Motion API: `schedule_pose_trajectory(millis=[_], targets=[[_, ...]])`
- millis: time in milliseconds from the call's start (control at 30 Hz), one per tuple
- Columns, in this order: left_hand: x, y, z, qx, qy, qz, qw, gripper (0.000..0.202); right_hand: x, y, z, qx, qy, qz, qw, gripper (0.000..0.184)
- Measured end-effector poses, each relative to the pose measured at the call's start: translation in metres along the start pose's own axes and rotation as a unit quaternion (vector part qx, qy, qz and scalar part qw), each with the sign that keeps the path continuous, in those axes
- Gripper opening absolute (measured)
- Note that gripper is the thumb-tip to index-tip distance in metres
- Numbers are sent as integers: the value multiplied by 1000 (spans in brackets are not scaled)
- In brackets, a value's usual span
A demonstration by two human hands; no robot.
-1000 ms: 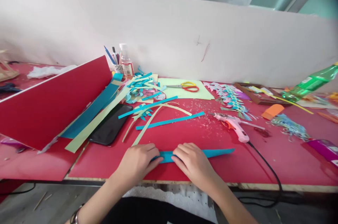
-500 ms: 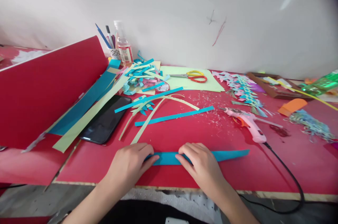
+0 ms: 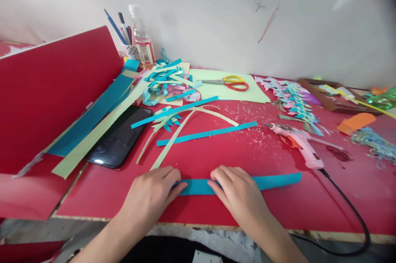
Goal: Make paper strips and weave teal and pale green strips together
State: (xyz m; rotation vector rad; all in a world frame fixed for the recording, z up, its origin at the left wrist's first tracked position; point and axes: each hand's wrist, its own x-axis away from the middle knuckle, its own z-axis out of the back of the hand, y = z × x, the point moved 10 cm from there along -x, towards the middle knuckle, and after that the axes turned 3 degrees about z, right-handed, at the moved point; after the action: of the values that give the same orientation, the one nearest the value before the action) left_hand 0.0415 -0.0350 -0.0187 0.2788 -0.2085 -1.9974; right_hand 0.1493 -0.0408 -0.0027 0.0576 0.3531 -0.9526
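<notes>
Around the pink glue gun (image 3: pixel 305 143), the red table (image 3: pixel 340 209) carries paper work at several stages. Far to the gun's left a red board (image 3: pixel 55 98) stands tilted, with a wide blue sheet (image 3: pixel 89 120) along its foot that looks largely uncut. Well left of the gun and farther back sits a pile of cut paper (image 3: pixel 168 81) in blue, pale green and pink; just beyond the gun lies a spiky, woven-looking piece (image 3: pixel 297 102), apparently well advanced. Left of the gun's nozzle, the narrow blue strips (image 3: pixel 207 133) lie cut but loose, seemingly unused so far.

The broad blue strip (image 3: pixel 198 186) in hand looks like an early stage: it is probably being flattened or creased lengthwise, though no finished fold shows clearly and how much remains cannot be told. It lies on the gun's near side, mostly to its left, not touching it. The left hand (image 3: pixel 151 190) hides its left end, farthest from the gun; the right hand (image 3: pixel 238 190) grips it nearer the gun, a short stretch bare between them and a longer tail beyond. Both hands are curled, apart, each pinching the paper between thumb and bent fingers.
</notes>
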Motion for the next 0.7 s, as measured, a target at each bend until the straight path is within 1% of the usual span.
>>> schedule_pose_trajectory(millis=[267,500,633,700], targets=[[1,-5,-1,-3,-7,23,1000,26,1,1,-5,2,-5,-3,1000,23],[1,-5,-3,-12,-13,29,999,26,0,3,-6,-9,-11,-14,1000,25],[5,-16,1,38,-14,43,998,22,0,3,-4,-10,-3,-15,1000,24],[10,-22,5,70,-8,34,997,22,0,3,-4,-9,0,-14,1000,25]])
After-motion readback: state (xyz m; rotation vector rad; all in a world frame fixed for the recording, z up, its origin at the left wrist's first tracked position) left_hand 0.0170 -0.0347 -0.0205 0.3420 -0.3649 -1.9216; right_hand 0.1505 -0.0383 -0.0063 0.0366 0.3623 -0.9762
